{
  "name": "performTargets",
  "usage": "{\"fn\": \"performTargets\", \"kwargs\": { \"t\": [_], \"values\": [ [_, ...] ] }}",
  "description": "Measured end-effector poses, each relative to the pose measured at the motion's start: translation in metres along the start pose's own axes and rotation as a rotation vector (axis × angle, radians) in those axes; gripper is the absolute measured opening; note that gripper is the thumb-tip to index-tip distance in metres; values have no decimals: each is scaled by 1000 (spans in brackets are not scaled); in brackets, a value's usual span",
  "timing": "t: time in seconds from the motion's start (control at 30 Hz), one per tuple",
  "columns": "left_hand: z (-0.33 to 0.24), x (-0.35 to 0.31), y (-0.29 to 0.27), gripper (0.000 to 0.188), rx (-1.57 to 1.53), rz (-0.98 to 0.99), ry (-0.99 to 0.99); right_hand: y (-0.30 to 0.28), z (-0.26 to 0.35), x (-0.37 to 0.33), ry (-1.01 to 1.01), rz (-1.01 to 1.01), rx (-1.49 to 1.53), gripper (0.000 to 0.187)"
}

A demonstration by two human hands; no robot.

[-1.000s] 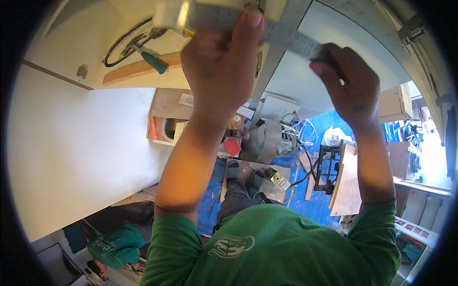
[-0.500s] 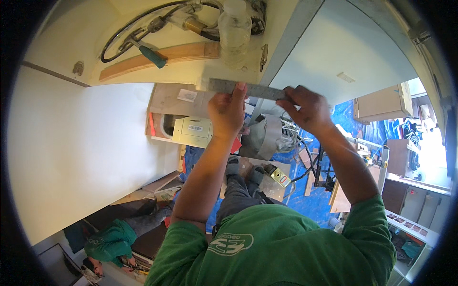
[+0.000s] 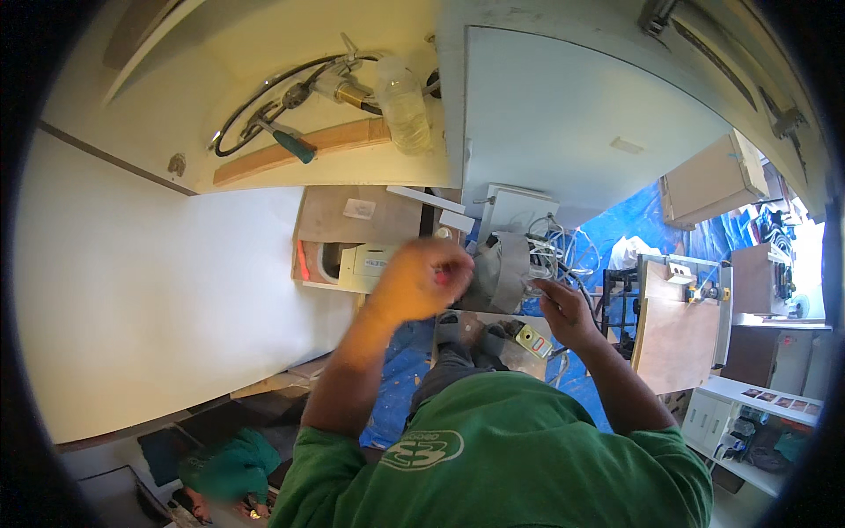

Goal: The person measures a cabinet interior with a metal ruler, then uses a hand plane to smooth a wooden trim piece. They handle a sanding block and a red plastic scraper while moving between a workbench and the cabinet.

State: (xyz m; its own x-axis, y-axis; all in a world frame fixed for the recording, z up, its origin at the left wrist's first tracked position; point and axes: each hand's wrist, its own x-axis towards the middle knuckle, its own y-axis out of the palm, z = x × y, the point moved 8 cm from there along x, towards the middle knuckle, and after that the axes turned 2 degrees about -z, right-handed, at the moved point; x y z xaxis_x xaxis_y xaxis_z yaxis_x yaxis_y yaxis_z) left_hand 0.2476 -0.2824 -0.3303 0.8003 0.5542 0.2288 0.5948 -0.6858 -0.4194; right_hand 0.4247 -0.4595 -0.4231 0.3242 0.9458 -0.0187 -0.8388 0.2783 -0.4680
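Left hand (image 3: 422, 280) is up mid-chest, fingers curled, badly blurred; a reddish patch shows within the curl, but can't tell if it's gripped or just seen behind. Right hand (image 3: 568, 310) is to the right, clear of the left, fingers pointing inward with thumb close; can't tell if anything thin is pinched there. Nearest thing is the grey fabric bag (image 3: 503, 268), between the hands in view and seemingly lower down, with white cables (image 3: 544, 255) bunched at its right side; contact not confirmed for either hand. Cream box (image 3: 356, 268) sits left of the left hand. Step in hand, as a judgement: a handling moment in front of the body, neither hand at the cabinet shelf (image 3: 255, 176). Any next move likely calls for a clear view of the left fingers first, plus care around the loose cables. On the shelf: clear plastic bottle (image 3: 403, 110), slim wood strip (image 3: 352, 136), green-handled tool (image 3: 292, 148), all out of the hands. Blue sheet (image 3: 396, 370) covers floor below; plywood panel (image 3: 673, 326) stands right of the right hand, co-worker (image 3: 233, 466) bends at lower left, well apart.
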Motion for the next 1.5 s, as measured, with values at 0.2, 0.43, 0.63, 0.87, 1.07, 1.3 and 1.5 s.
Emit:
{"fn": "performTargets", "kwargs": {
  "t": [0.2, 0.43, 0.63, 0.87, 1.07, 1.3, 1.5],
  "values": [
    [-84, 92, -108, 38, 282, -825, 509, 2, -81, -64, 451, -74, 386, 30],
    [-86, 121, -102, 80, 671, -983, 689, -11, -76, -79, 463, -134, 457, 25],
    [-13, 95, -62, 102, 803, -929, 592, -20, -94, -91, 500, -175, 507, 21],
    [21, 60, -23, 104, 1099, -752, 396, -30, -92, -79, 447, -155, 442, 21],
    [-49, 74, -51, 103, 856, -947, 530, -35, -66, -56, 391, -109, 448, 20],
    [-57, 81, -61, 107, 900, -913, 481, -62, 22, 23, -39, -128, 319, 12],
    [43, -19, 14, 96, 672, -681, 93, -86, 147, 107, -530, -202, -25, 20]
  ]
}}
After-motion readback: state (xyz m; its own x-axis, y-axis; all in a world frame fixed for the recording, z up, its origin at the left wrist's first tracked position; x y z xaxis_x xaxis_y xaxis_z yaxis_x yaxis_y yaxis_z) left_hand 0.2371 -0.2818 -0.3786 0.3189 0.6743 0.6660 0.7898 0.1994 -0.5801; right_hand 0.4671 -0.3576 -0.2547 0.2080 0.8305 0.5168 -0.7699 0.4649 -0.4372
